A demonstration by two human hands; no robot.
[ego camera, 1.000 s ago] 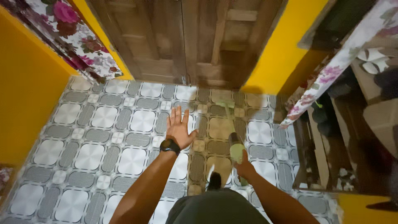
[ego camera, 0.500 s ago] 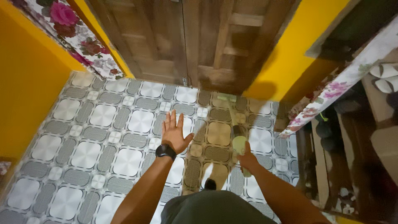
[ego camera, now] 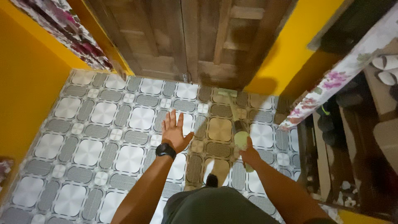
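We stand on a patterned tile floor (ego camera: 99,141) between yellow walls, facing a wooden door (ego camera: 186,37). Our left hand (ego camera: 174,133) hovers empty with fingers spread, a black watch (ego camera: 165,151) on its wrist. Our right hand (ego camera: 250,155) is clenched around the pale green handle of a mop (ego camera: 237,128), whose flat head rests at the floor's far edge by the door; it looks light and stiff, best gripped on that thick handle.

Both forearms are bare, with no sleeves showing. A black wristwatch (ego camera: 165,150) with a round dark face sits strapped just behind the left hand (ego camera: 175,131), while the right hand (ego camera: 250,155), across from the wristwatch, wears nothing. Below the wristwatch, a dark olive-grey garment (ego camera: 213,206) covers the body.
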